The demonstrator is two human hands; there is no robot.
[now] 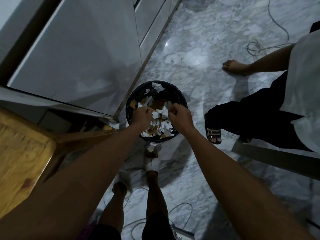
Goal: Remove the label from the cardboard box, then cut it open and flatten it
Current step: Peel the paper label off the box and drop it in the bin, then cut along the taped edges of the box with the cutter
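Observation:
I am looking down at a round black bin (181,99) on the marble floor, filled with torn white and brown label scraps (155,87). Both my hands hover over it, close together, with curled fingers. My left hand (142,116) pinches a white scrap of label (139,105) at its fingertips. My right hand (180,116) pinches another white scrap (166,106). More white paper (160,113) shows between the two hands; I cannot tell whether it is held or lies in the bin. The cardboard box is not in view.
A wooden table corner (22,153) is at the left, with white cabinet doors (78,49) behind it. Another person stands at the right, with a sandalled foot (213,134) and a bare foot (235,67). Cables (256,47) lie on the floor. A scrap (150,148) lies by my feet.

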